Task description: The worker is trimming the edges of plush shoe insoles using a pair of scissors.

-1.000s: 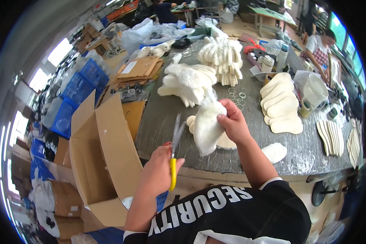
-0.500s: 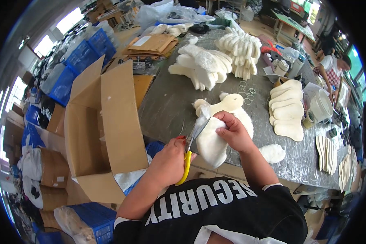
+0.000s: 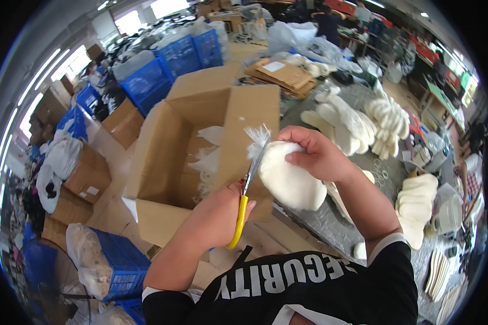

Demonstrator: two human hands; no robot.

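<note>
Fleece piece: a white fluffy insole-shaped piece, held up in the air over the near edge of the table.
Right grip: my right hand clenched around its top end.
Left grip: my left hand grasped yellow-handled scissors, blades at the piece's fuzzy edge.
Beyond: an open cardboard box stood just behind, white scraps inside.

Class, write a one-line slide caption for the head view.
Left hand works yellow-handled scissors along a fluffy white insole held by the right hand.
</note>
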